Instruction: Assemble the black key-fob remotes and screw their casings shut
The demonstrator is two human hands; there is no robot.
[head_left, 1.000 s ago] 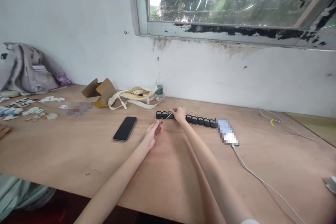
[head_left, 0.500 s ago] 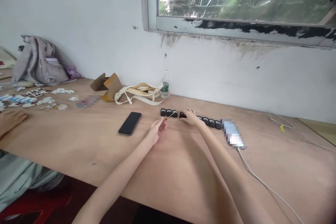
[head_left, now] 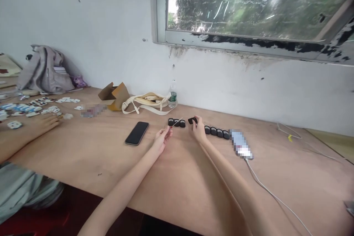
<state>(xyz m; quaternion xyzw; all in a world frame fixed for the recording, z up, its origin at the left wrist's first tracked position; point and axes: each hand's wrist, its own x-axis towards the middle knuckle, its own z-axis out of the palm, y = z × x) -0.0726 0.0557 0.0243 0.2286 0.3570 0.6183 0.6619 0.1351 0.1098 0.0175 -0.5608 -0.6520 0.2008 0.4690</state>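
Note:
My left hand [head_left: 162,139] is closed around the red handle of a thin screwdriver [head_left: 177,122], whose metal shaft points up and to the right. Pinched in the fingers of my right hand [head_left: 199,128] is a small black case [head_left: 191,120], tilted and partly covered by the fingers. To its left, a short row of similar black cases with grey panels [head_left: 176,122] lies on the table, just behind the screwdriver's shaft. Several more such cases [head_left: 216,131] stand in a line to the right of my right hand.
A dark phone [head_left: 137,133] lies left of my left hand. At right is a blurred phone [head_left: 241,143] with a white cable [head_left: 265,180]. A cream bag [head_left: 149,100], a bottle [head_left: 172,97] and a brown box [head_left: 118,96] stand behind. Another person's hand [head_left: 49,122] rests at left.
My right hand has lifted the black case and tipped it up between its fingers. My left hand still grips the screwdriver. The other person's hand has moved rightward, and the view has shifted slightly.

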